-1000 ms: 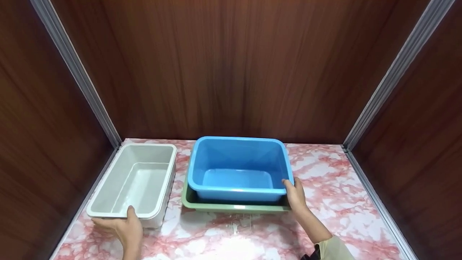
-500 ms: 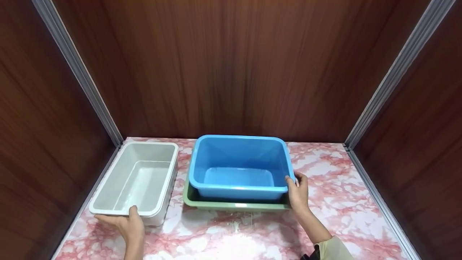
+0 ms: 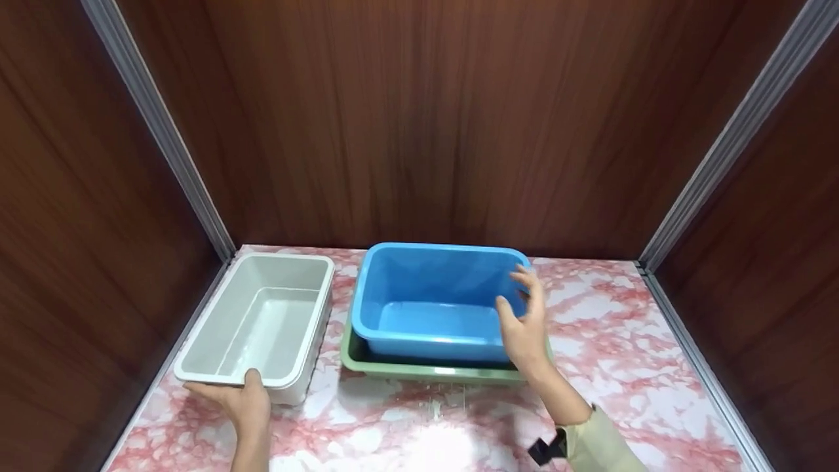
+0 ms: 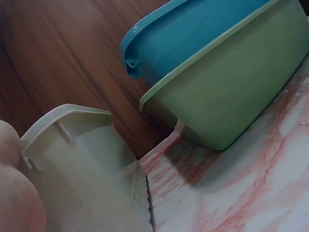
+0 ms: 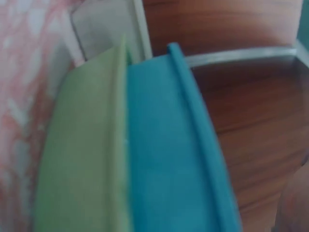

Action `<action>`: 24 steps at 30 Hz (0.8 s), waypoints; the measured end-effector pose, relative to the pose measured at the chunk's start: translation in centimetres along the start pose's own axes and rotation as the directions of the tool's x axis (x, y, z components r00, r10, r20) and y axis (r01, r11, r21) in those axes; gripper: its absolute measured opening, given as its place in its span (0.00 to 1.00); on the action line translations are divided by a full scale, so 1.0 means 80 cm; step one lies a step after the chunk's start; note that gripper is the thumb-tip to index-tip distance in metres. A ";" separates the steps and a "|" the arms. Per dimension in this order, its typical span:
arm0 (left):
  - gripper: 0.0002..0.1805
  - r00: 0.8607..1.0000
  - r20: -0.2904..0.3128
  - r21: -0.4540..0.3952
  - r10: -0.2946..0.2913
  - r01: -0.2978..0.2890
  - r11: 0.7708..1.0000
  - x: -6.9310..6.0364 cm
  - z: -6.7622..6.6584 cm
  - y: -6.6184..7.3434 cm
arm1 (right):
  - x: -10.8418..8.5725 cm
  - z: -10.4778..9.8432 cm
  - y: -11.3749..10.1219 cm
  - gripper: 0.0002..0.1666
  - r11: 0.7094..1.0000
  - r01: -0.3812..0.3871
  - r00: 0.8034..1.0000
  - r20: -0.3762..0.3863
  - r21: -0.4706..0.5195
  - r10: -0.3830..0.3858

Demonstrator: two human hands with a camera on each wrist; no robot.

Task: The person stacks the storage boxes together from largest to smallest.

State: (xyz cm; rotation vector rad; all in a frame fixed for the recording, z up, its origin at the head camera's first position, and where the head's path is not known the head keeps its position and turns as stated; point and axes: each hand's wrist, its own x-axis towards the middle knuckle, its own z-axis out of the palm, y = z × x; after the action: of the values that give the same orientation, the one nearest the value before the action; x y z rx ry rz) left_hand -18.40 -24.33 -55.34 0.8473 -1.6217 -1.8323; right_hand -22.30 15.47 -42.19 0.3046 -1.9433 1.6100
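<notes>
My left hand (image 3: pixel 246 405) grips the near rim of a grey-white bin (image 3: pixel 267 328) at the left, thumb over the rim and fingers beneath its edge. A blue bin (image 3: pixel 439 318) sits inside a green bin (image 3: pixel 436 372) in the middle. Over the blue bin's right side my right hand (image 3: pixel 526 324) is raised, fingers spread and slightly bent, holding nothing. In the left wrist view the grey-white bin (image 4: pixel 87 179) is beside the hand, with the green bin (image 4: pixel 231 87) further right. The right wrist view is blurred and shows the blue bin (image 5: pixel 169 145) and green bin (image 5: pixel 82 145).
The bins stand on a red-and-white marbled table (image 3: pixel 603 341). Dark wood panels (image 3: pixel 426 124) enclose its back and both sides, with metal strips (image 3: pixel 727 131) at the corners. A strip of table separates the grey-white bin from the green one.
My right hand has let go of the blue bin's right rim and moved up and slightly left over it. The left hand keeps its grip. The whole head view has shifted a little.
</notes>
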 end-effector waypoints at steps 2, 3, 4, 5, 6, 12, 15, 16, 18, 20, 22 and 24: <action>0.61 1.000 0.001 -0.002 -0.012 0.012 1.000 -0.001 -0.001 0.001 | 0.006 0.009 -0.012 0.22 1.000 0.025 0.999 0.047 0.018 -0.026; 0.61 1.000 -0.001 -0.003 -0.013 0.013 1.000 -0.002 -0.001 0.001 | 0.009 0.014 -0.016 0.22 0.999 0.031 0.997 0.071 0.030 -0.033; 0.60 1.000 -0.003 -0.001 -0.013 0.013 1.000 -0.002 -0.002 0.001 | 0.012 0.018 -0.019 0.22 0.998 0.039 0.995 0.091 0.041 -0.042; 0.60 1.000 0.000 -0.011 -0.009 0.009 1.000 -0.002 -0.002 0.001 | 0.015 0.023 -0.023 0.22 0.998 0.046 0.993 0.109 0.051 -0.052; 0.60 1.000 0.002 -0.020 -0.003 0.003 1.000 -0.002 -0.001 0.001 | 0.017 0.027 -0.026 0.22 0.997 0.053 0.990 0.127 0.060 -0.061; 0.61 1.000 0.010 -0.052 0.016 -0.015 0.999 -0.002 -0.001 -0.005 | 0.021 0.052 -0.040 0.20 0.994 0.080 0.962 0.254 0.070 -0.095; 0.61 0.999 0.016 -0.067 0.031 -0.030 0.997 -0.001 -0.002 -0.008 | 0.016 0.067 -0.032 0.21 0.993 0.070 0.935 0.341 0.090 -0.097; 0.61 0.999 0.019 -0.077 0.037 -0.035 0.996 -0.001 -0.002 -0.008 | 0.014 0.072 -0.027 0.21 0.994 0.063 0.923 0.372 0.092 -0.093; 0.61 0.998 0.023 -0.092 0.050 -0.048 0.995 0.000 -0.003 -0.009 | 0.010 0.084 -0.018 0.21 0.995 0.041 0.899 0.431 0.091 -0.077; 0.61 0.998 0.031 -0.098 0.053 -0.050 0.994 0.000 -0.004 -0.009 | 0.009 0.095 -0.011 0.20 0.998 0.011 0.876 0.480 0.066 -0.041; 0.60 0.998 0.041 -0.122 0.056 -0.051 0.991 0.001 -0.006 -0.008 | 0.010 0.106 -0.011 0.20 0.999 -0.025 0.853 0.521 0.032 0.005; 0.60 0.997 0.053 -0.147 0.058 -0.050 0.988 0.001 -0.007 -0.005 | 0.013 0.117 -0.015 0.19 0.998 -0.066 0.827 0.560 -0.001 0.055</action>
State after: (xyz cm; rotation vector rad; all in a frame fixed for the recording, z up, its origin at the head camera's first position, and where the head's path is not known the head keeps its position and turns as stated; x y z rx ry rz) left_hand -18.03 -24.72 -55.80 0.6859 -1.5086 -1.9260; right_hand -25.27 6.47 -41.50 0.8108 -2.3856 1.7095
